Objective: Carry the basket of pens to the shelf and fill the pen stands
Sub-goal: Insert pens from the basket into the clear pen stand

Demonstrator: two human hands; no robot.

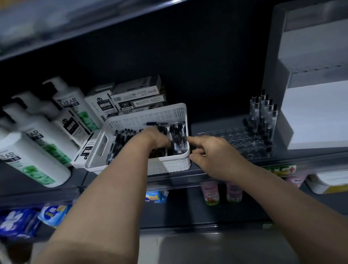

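Basket (168,166) rests on the shelf (210,126) just beside the pen stand (239,140), keeping reaches short; your left hand (156,137) digs among its pens (178,140), grip not discernible; your right hand (213,151) hovers empty, fingers loosely spread

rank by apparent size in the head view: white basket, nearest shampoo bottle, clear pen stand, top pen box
white basket
nearest shampoo bottle (nearer the camera, so unsure)
clear pen stand
top pen box

shelving (26,197): dark metal, dimly lit | back panel (205,65): black | floor (201,252): grey, glossy
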